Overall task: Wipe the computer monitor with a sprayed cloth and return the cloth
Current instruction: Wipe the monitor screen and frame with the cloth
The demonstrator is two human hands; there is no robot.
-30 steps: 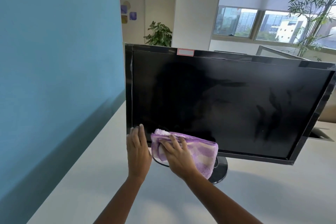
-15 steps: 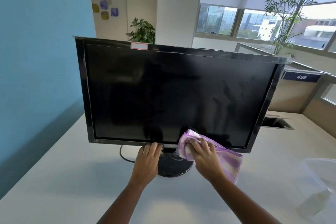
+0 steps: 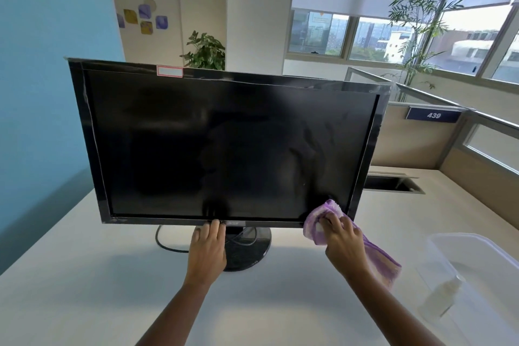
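Observation:
A black computer monitor stands on a round black base on the white desk. My right hand holds a purple and white striped cloth against the screen's lower right corner, and the cloth's loose end hangs down past my wrist. My left hand rests with straight fingers on the middle of the monitor's bottom bezel. Faint smears show on the right part of the screen.
A clear plastic tub sits at the desk's right, with a small clear spray bottle beside it. A black cable loops behind the base. A blue wall runs along the left; cubicle partitions stand at the right.
My right hand has slid the cloth rightward along the bottom of the screen, from the lower left to the lower right corner. My left hand shifted along the bottom bezel to its middle.

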